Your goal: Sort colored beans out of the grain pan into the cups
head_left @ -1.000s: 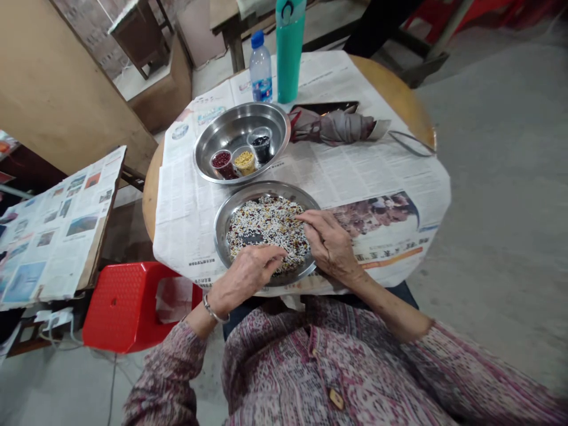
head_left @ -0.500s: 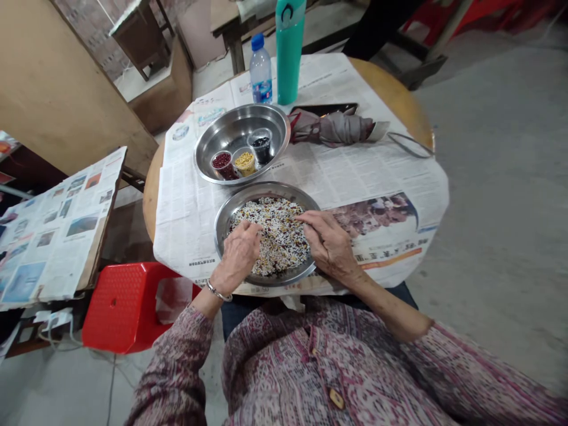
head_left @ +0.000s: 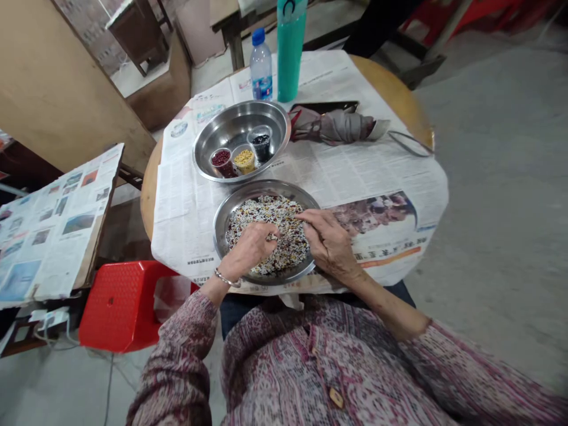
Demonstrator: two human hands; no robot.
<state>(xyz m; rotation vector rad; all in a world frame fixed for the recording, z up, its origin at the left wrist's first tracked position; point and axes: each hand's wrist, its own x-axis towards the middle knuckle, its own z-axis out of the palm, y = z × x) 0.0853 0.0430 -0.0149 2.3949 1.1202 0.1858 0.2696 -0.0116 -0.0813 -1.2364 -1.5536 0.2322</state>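
- Head view: the shallow steel plate (head_left: 217,236) sits at the near edge of the newspaper (head_left: 390,183) on the round wooden table (head_left: 393,83), within easy reach of both hands, and holds a flat layer of mixed grains (head_left: 288,236).
- The left hand (head_left: 251,248) reaches in from the near side, fingers pressed together and pointing towards the plate's centre; whether they pinch any grains is hidden.
- The right hand (head_left: 331,245) lies over the plate's right rim, fingers loosely curved, not pinching, index finger stretched along the grains.
- Being round, the plate has no long axis.
- Beyond it, towards the far edge, a steel bowl (head_left: 266,112) holds three small cups of red, yellow and black grains (head_left: 244,161), kept apart by colour.
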